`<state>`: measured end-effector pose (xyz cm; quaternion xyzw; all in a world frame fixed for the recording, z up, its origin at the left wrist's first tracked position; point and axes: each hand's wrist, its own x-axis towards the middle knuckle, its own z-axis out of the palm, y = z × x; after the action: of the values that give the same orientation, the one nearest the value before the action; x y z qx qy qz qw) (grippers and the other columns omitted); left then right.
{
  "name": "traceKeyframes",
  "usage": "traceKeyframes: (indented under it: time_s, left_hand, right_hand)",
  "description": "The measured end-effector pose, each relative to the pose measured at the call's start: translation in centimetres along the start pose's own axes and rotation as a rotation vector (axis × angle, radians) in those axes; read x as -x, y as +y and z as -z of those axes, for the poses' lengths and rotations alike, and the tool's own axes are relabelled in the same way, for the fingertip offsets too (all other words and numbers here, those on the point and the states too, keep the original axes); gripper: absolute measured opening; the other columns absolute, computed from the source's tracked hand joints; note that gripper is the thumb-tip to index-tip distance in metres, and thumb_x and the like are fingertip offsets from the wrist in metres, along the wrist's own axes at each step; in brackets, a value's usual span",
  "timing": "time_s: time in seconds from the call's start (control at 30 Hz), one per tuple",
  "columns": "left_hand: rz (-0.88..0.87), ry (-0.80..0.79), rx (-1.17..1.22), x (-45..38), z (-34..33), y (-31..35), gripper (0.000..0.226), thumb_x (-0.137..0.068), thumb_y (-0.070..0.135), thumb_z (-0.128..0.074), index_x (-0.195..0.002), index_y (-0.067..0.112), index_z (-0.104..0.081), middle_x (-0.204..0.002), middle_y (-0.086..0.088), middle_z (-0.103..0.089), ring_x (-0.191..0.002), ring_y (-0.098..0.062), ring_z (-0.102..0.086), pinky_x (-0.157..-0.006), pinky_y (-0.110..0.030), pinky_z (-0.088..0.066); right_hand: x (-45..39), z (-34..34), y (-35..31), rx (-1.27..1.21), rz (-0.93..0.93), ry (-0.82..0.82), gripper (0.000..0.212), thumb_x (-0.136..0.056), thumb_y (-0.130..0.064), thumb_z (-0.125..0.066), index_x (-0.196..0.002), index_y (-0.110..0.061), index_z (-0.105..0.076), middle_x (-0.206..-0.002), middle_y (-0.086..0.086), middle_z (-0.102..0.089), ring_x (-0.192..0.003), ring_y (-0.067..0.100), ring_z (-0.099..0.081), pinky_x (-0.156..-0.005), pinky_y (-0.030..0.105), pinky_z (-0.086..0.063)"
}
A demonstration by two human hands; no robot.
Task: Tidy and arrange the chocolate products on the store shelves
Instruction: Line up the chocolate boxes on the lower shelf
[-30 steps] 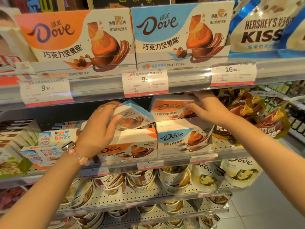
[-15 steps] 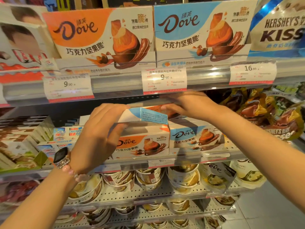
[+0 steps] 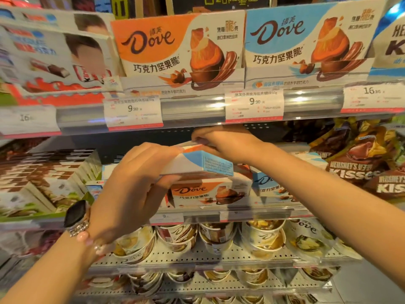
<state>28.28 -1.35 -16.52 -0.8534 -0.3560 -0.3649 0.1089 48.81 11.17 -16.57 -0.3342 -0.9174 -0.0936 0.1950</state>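
Note:
My left hand (image 3: 133, 189) grips a blue-and-white Dove box (image 3: 206, 164), held level above an orange Dove box (image 3: 208, 191) on the middle shelf (image 3: 252, 212). My right hand (image 3: 223, 139) pinches the edge of another orange-trimmed Dove box (image 3: 192, 148) just under the upper shelf rail, right behind the blue one. A blue Dove box (image 3: 269, 183) stands to the right on the shelf, partly hidden by my right forearm.
Large Dove display cartons (image 3: 182, 55) and Kinder boxes (image 3: 54, 62) fill the top shelf, above price tags (image 3: 254, 104). Hershey's Kisses bags (image 3: 359, 163) hang at the right, brown-and-white boxes (image 3: 43, 178) sit at the left, Dove cups (image 3: 219, 235) below.
The view has shifted left and closer. Both hands have come together: my left hand levelled the blue box over the orange one, and my right hand moved left to the box behind it.

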Motion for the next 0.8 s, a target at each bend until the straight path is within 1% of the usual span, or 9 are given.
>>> traceKeyframes:
  time_s: [0.1,0.17,0.23,0.33,0.43,0.6,0.67,0.73,0.8]
  left_hand:
    - [-0.01,-0.026,-0.031,0.6,0.6,-0.6,0.033,-0.096,0.037,-0.034,-0.121,0.018,-0.046,-0.109,0.008,-0.05,-0.095,-0.015,-0.051,-0.078,-0.029,-0.041]
    - [-0.007,-0.033,-0.041,1.0,0.9,-1.0,0.035,-0.097,0.039,-0.032,-0.122,0.018,-0.045,-0.11,0.009,-0.049,-0.096,-0.013,-0.05,-0.078,-0.026,-0.04]
    - [-0.007,-0.037,-0.044,1.2,1.1,-1.1,0.036,-0.097,0.04,-0.032,-0.123,0.019,-0.044,-0.11,0.011,-0.049,-0.097,-0.01,-0.049,-0.078,-0.024,-0.04]
    - [-0.007,-0.046,-0.044,1.4,1.2,-1.3,0.034,-0.096,0.038,-0.034,-0.122,0.019,-0.045,-0.11,0.01,-0.05,-0.097,-0.01,-0.049,-0.078,-0.022,-0.039]
    - [0.013,-0.064,-0.033,1.6,0.9,-1.3,0.032,-0.093,0.034,-0.04,-0.12,0.018,-0.048,-0.108,0.003,-0.058,-0.098,-0.011,-0.051,-0.08,-0.023,-0.041]
    - [0.005,-0.08,-0.062,1.4,0.2,-1.0,0.032,-0.096,0.036,-0.035,-0.118,0.017,-0.047,-0.101,-0.004,-0.062,-0.093,-0.012,-0.049,-0.076,-0.022,-0.041]
    - [-0.001,-0.081,-0.049,1.2,-0.1,-0.9,0.035,-0.097,0.04,-0.031,-0.119,0.017,-0.047,-0.104,0.001,-0.058,-0.093,-0.011,-0.049,-0.075,-0.02,-0.04]
    - [-0.021,-0.08,-0.033,1.0,-0.4,-0.9,0.035,-0.097,0.038,-0.033,-0.12,0.017,-0.047,-0.106,0.004,-0.054,-0.094,-0.01,-0.048,-0.075,-0.019,-0.04]
    - [-0.044,-0.07,-0.022,0.6,-0.7,-0.7,0.034,-0.095,0.035,-0.038,-0.122,0.016,-0.048,-0.105,0.002,-0.057,-0.094,-0.011,-0.05,-0.075,-0.02,-0.041]
  right_hand:
    - [-0.4,-0.3,-0.6,-0.06,-0.061,-0.034,0.022,-0.09,-0.037,-0.057,-0.106,-0.022,-0.056,-0.102,-0.002,-0.062,-0.082,0.012,-0.051,-0.065,0.026,-0.043]
    - [-0.3,-0.5,-0.4,-0.11,-0.088,-0.063,0.02,-0.087,-0.033,-0.058,-0.103,-0.021,-0.057,-0.096,0.0,-0.063,-0.082,0.017,-0.057,-0.067,0.033,-0.051]
    - [0.0,-0.7,0.1,-0.201,-0.1,-0.102,0.021,-0.085,-0.03,-0.06,-0.105,-0.021,-0.059,-0.099,-0.002,-0.065,-0.086,0.017,-0.06,-0.073,0.036,-0.052]
    - [0.8,-1.0,1.2,-0.313,-0.125,-0.188,0.027,-0.087,-0.023,-0.061,-0.114,-0.018,-0.061,-0.112,-0.005,-0.063,-0.099,0.011,-0.058,-0.084,0.027,-0.048]
    - [1.8,-1.9,2.1,-0.323,-0.151,-0.231,0.03,-0.089,-0.017,-0.058,-0.119,-0.018,-0.063,-0.119,-0.008,-0.059,-0.106,0.007,-0.055,-0.092,0.02,-0.043]
    - [2.7,-3.5,2.7,-0.4,-0.165,-0.137,0.024,-0.09,-0.015,-0.062,-0.112,-0.014,-0.069,-0.111,0.0,-0.062,-0.101,0.011,-0.058,-0.09,0.02,-0.045]
    - [3.0,-3.8,2.7,-0.427,-0.185,-0.124,0.024,-0.091,-0.014,-0.06,-0.113,-0.014,-0.068,-0.112,0.0,-0.062,-0.103,0.011,-0.058,-0.09,0.018,-0.045]
    - [3.2,-4.0,2.6,-0.432,-0.189,-0.126,0.026,-0.092,-0.012,-0.056,-0.116,-0.013,-0.067,-0.114,0.001,-0.06,-0.104,0.012,-0.057,-0.088,0.012,-0.042]
    - [3.4,-4.1,2.7,-0.427,-0.188,-0.146,0.027,-0.094,-0.011,-0.053,-0.117,-0.012,-0.066,-0.116,0.002,-0.059,-0.106,0.013,-0.056,-0.085,0.007,-0.038]
